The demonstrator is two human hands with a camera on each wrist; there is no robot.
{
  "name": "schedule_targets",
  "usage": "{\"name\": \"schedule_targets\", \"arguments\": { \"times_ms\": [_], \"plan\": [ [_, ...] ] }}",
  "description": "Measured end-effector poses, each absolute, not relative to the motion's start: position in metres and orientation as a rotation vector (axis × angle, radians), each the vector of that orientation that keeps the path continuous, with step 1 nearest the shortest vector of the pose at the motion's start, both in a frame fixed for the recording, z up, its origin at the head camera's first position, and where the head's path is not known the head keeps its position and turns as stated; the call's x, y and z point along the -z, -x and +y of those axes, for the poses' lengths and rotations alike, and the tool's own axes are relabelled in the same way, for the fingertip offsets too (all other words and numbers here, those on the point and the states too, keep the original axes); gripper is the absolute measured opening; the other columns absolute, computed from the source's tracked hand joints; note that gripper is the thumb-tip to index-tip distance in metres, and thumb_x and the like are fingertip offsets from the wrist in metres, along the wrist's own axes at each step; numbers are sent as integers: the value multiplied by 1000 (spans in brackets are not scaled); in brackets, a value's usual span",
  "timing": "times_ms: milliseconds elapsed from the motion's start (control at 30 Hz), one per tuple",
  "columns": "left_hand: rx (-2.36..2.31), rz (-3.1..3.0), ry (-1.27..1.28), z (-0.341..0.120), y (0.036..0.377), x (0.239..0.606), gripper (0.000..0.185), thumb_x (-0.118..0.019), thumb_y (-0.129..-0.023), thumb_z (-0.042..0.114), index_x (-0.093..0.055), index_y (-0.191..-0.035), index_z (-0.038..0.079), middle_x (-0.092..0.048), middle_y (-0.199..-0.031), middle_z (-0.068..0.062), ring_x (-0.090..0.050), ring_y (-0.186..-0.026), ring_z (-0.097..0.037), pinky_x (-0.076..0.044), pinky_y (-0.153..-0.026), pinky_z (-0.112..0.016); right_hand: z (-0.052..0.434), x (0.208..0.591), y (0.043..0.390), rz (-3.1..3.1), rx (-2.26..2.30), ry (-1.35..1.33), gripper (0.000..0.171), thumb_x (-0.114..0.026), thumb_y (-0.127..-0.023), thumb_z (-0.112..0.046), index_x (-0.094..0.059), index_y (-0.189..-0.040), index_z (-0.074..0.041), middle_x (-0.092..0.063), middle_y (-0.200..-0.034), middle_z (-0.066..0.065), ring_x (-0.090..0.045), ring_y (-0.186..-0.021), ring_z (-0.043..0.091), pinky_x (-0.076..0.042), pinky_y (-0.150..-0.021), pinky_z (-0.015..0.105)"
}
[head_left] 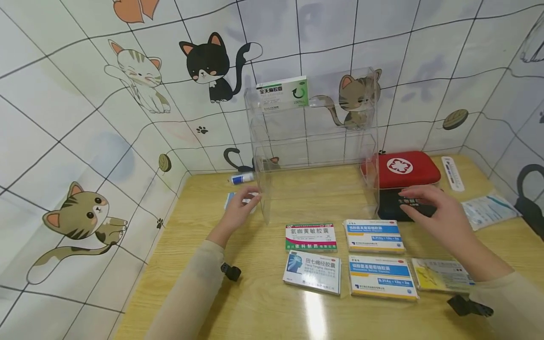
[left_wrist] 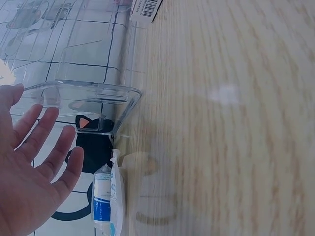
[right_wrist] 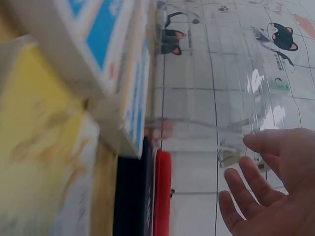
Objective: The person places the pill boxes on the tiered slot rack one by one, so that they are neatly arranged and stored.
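Note:
A clear acrylic tiered rack (head_left: 314,141) stands on the wooden table (head_left: 263,311), with a green and white box (head_left: 282,93) on its top tier. My left hand (head_left: 243,206) hovers with straight fingers beside the rack's left front corner (left_wrist: 88,105); whether it touches is unclear. My right hand (head_left: 425,204) is spread out by the rack's right side, above a black pouch (head_left: 393,210). Both hands (left_wrist: 34,172) (right_wrist: 268,191) hold nothing. In front of the rack lie several flat medicine boxes: a green and red one (head_left: 310,236), two blue ones (head_left: 374,234) (head_left: 381,277), a white one (head_left: 312,272).
A red first-aid case (head_left: 403,168) sits on the black pouch at the right. A yellowish packet (head_left: 442,275) and a plastic sachet (head_left: 488,210) lie further right. A white tube (head_left: 242,178) (left_wrist: 104,201) rests by the cat-patterned wall, and a small blue card (head_left: 230,199) lies behind my left hand.

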State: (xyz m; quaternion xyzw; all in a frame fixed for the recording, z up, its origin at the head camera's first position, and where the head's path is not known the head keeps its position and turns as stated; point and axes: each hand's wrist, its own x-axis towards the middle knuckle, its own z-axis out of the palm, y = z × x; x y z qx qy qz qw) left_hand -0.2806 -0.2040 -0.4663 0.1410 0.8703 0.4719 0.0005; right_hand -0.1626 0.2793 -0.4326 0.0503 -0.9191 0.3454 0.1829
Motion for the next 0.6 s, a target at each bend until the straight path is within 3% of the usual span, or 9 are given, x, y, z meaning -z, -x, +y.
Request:
{"name": "schedule_targets", "arguments": {
  "times_ms": [167,200,300,467,600],
  "plan": [
    [-1490,2719,-442,-204,280,466,36,-59,-106,37,-63,-133,13,-61,-140,-8,-60,-122,-29,-52,-100,-50,306,443,141,-2751,-924,-91,32,-78,-94,-21,-69,-124,-15,-64,-130,17,-55,-117,37,-43,-84,23],
    [-1486,2718,-442,-204,280,467,37,-59,-106,37,-63,-133,13,-61,-140,-8,-60,-122,-29,-52,-100,-49,312,445,137,-2778,-911,-81,32,-78,-94,-23,-70,-124,-15,-64,-130,17,-55,-115,36,-40,-79,21],
    [-1480,2709,-442,-202,280,467,37,-59,-106,37,-62,-134,12,-61,-141,-8,-59,-123,-29,-51,-100,-49,331,451,127,-2878,-893,-80,32,-76,-95,-26,-70,-122,-10,-65,-127,22,-55,-110,37,-42,-74,30],
    [-1480,2716,-448,-202,281,467,36,-59,-106,35,-62,-133,12,-62,-140,-9,-61,-122,-29,-52,-99,-49,361,459,115,-3078,-843,-75,38,-81,-91,-26,-71,-120,-3,-68,-122,27,-62,-104,41,-46,-67,27],
    [-1479,2736,-454,-204,282,468,37,-59,-106,36,-62,-133,12,-63,-138,-9,-62,-121,-29,-53,-99,-50,380,467,108,-3183,-804,-100,44,-87,-83,-26,-73,-118,-3,-69,-119,25,-63,-94,24,-46,-65,23]
  ]
}}
